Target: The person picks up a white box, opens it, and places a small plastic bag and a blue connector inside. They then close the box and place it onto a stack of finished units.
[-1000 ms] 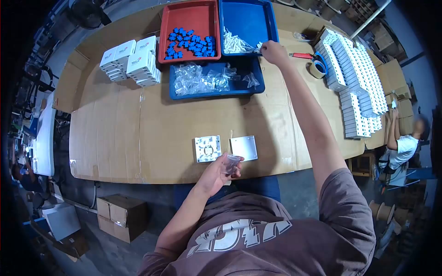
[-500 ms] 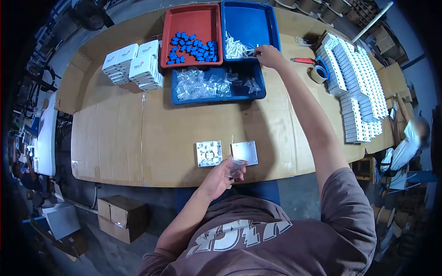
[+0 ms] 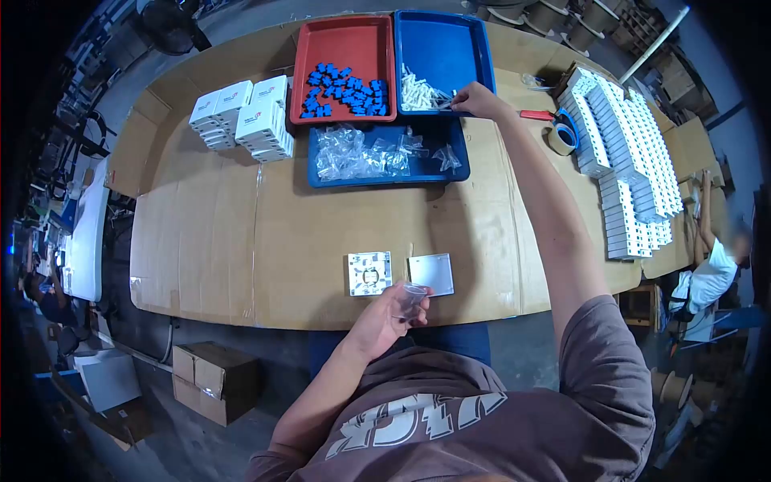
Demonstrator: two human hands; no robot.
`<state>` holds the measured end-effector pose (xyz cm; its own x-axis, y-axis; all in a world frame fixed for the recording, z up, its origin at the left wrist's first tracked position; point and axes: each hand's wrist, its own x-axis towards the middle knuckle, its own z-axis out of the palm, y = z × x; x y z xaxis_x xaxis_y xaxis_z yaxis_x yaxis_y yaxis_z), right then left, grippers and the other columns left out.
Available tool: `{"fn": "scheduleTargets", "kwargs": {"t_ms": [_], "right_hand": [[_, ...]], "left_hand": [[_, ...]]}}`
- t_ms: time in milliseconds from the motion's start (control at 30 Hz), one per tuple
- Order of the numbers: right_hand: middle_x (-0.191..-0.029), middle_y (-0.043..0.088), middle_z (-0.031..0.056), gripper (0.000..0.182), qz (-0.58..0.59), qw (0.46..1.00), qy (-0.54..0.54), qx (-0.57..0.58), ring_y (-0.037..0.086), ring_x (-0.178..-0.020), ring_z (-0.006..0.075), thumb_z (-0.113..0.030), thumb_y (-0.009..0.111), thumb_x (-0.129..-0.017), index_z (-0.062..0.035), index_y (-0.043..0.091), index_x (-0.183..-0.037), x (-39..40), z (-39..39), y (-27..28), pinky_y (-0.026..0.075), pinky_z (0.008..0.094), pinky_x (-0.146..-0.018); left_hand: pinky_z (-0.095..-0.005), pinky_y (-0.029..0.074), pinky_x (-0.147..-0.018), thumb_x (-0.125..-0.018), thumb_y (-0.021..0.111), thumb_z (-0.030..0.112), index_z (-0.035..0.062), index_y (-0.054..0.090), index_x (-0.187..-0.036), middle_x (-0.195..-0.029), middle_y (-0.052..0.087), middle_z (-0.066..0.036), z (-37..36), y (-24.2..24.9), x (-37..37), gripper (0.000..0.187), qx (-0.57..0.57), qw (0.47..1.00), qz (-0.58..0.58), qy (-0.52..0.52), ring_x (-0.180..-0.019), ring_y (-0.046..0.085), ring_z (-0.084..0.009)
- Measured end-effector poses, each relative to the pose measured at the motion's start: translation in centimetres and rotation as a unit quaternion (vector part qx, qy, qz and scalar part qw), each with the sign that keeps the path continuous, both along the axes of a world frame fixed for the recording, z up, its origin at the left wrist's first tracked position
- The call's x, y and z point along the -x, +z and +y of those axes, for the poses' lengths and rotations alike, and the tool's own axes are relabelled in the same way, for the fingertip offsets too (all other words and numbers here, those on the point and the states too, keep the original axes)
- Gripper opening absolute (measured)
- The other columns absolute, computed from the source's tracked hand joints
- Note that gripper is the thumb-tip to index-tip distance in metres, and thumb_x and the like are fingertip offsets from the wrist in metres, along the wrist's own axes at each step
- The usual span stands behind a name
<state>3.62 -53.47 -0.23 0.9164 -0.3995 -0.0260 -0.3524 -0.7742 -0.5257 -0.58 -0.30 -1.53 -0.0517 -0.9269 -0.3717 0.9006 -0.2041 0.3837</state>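
My left hand (image 3: pixel 381 325) is closed round a small clear plastic bag (image 3: pixel 412 300) at the table's front edge. Just beyond it lie a white square box base (image 3: pixel 369 274) with fittings inside and a plain white cover (image 3: pixel 431 275), side by side. My right hand (image 3: pixel 479 102) reaches to the near right corner of the upper blue tray (image 3: pixel 443 40). Its fingers are pinched together there, and what they hold is too small to make out. Small white parts (image 3: pixel 419 92) lie in that tray, left of my fingertips.
A red tray (image 3: pixel 344 44) holds blue pieces (image 3: pixel 351 91); a lower blue tray (image 3: pixel 434 176) holds clear bags (image 3: pixel 361 154). White boxes are stacked at left (image 3: pixel 261 120) and right (image 3: pixel 614 136). Tape (image 3: pixel 561 140) and a red-handled tool (image 3: pixel 536 115) lie by the right stack. Another person (image 3: pixel 715 265) stands at right.
The whole view has shifted slightly, with the table lower in it. My right hand stays at the blue tray's corner, its fingers now lower against the rim. My left hand still holds the bag.
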Motion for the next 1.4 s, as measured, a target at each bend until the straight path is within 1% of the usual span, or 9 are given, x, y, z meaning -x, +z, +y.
{"fn": "scheduleTargets", "kwargs": {"t_ms": [100, 233, 367, 600, 800, 933, 1167, 1367, 1400], "right_hand": [[-0.091, 0.077, 0.0160, 0.019, -0.042, 0.996, -0.082, 0.018, 0.073, -0.084, 0.0262, -0.018, 0.078, -0.085, -0.0045, 0.079, -0.099, 0.3, 0.8, -0.5, 0.056, 0.0374, -0.078], [-0.091, 0.075, 0.0133, 0.018, -0.289, 0.933, -0.214, 0.026, 0.070, -0.084, 0.0212, -0.016, 0.075, -0.091, -0.0020, 0.076, -0.103, 1.7, 4.8, 1.6, 0.054, 0.0342, -0.078], [-0.090, 0.072, 0.0049, 0.015, -0.417, 0.831, -0.162, -0.331, 0.062, -0.083, 0.0091, -0.008, 0.070, -0.096, 0.0026, 0.072, -0.106, 8.0, 18.8, 6.3, 0.047, 0.0233, -0.071], [-0.096, 0.075, 0.0075, 0.013, -0.329, 0.830, -0.102, -0.439, 0.070, -0.091, 0.0116, 0.004, 0.072, -0.091, 0.0025, 0.071, -0.104, 13.9, 34.2, 8.8, 0.055, 0.0252, -0.084], [-0.096, 0.075, 0.0012, 0.009, -0.240, 0.922, 0.040, -0.300, 0.061, -0.079, 0.0063, -0.009, 0.075, -0.089, -0.0042, 0.076, -0.097, 14.7, 34.5, 10.0, 0.044, 0.0225, -0.067], [-0.112, 0.071, 0.0070, 0.008, -0.163, 0.943, 0.137, -0.257, 0.063, -0.095, 0.0129, -0.010, 0.075, -0.092, -0.0023, 0.075, -0.094, 14.3, 34.8, 11.4, 0.050, 0.0299, -0.080], [-0.122, 0.069, 0.0134, 0.024, -0.121, 0.923, 0.130, -0.340, 0.065, -0.104, 0.0215, -0.017, 0.068, -0.099, 0.0056, 0.074, -0.099, 13.8, 35.6, 12.0, 0.053, 0.0362, -0.090], [-0.130, 0.068, 0.0171, 0.034, -0.051, 0.943, 0.236, -0.229, 0.063, -0.120, 0.0330, -0.028, 0.063, -0.103, 0.0039, 0.074, -0.106, 12.9, 36.0, 11.2, 0.052, 0.0410, -0.097], [-0.130, 0.068, 0.0179, 0.037, -0.022, 0.936, 0.231, -0.263, 0.063, -0.120, 0.0351, -0.030, 0.062, -0.103, 0.0043, 0.073, -0.108, 12.8, 35.8, 10.6, 0.052, 0.0418, -0.097]], "left_hand": [[-0.0351, 0.051, -0.091, -0.110, 0.041, 0.045, -0.0032, 0.059, -0.133, -0.107, 0.067, -0.006, 0.0, 0.3, -0.5, 0.056, 0.018, 0.998, 0.058, 0.030, -0.091, 0.063, -0.0171], [-0.0405, 0.049, -0.094, -0.108, 0.046, 0.048, -0.0026, 0.058, -0.132, -0.108, 0.068, -0.008, -0.8, 1.9, -1.3, 0.058, 0.011, 0.989, 0.115, 0.089, -0.092, 0.064, -0.0224], [-0.0420, 0.050, -0.096, -0.106, 0.051, 0.047, -0.0008, 0.054, -0.140, -0.115, 0.068, -0.008, -1.6, 3.3, -2.4, 0.059, 0.104, 0.982, 0.092, 0.131, -0.097, 0.066, -0.0246], [-0.0399, 0.054, -0.092, -0.105, 0.053, 0.049, -0.0010, 0.055, -0.138, -0.112, 0.069, -0.009, -2.1, 4.5, -2.0, 0.060, 0.094, 0.990, -0.002, 0.108, -0.096, 0.067, -0.0218], [-0.0364, 0.055, -0.086, -0.106, 0.052, 0.049, 0.0017, 0.060, -0.126, -0.106, 0.069, -0.011, -1.4, 5.7, -1.0, 0.052, 0.083, 0.988, -0.080, 0.103, -0.094, 0.068, -0.0223], [-0.0365, 0.056, -0.083, -0.105, 0.056, 0.046, 0.0037, 0.060, -0.123, -0.104, 0.069, -0.011, -0.4, 6.9, -0.9, 0.047, 0.052, 0.984, -0.124, 0.118, -0.092, 0.068, -0.0211], [-0.0371, 0.056, -0.081, -0.105, 0.057, 0.046, 0.0055, 0.061, -0.122, -0.103, 0.069, -0.010, 0.1, 5.8, -1.2, 0.044, 0.085, 0.987, -0.073, 0.118, -0.092, 0.068, -0.0200], [-0.0387, 0.055, -0.082, -0.105, 0.055, 0.045, 0.0081, 0.061, -0.127, -0.105, 0.070, -0.006, -0.1, 4.0, -1.0, 0.043, 0.065, 0.992, -0.044, 0.098, -0.088, 0.068, -0.0225], [-0.0365, 0.054, -0.081, -0.105, 0.057, 0.042, 0.0103, 0.067, -0.112, -0.099, 0.069, -0.004, -0.2, 4.4, -1.0, 0.034, 0.064, 0.992, -0.044, 0.104, -0.091, 0.066, -0.0187]]}}
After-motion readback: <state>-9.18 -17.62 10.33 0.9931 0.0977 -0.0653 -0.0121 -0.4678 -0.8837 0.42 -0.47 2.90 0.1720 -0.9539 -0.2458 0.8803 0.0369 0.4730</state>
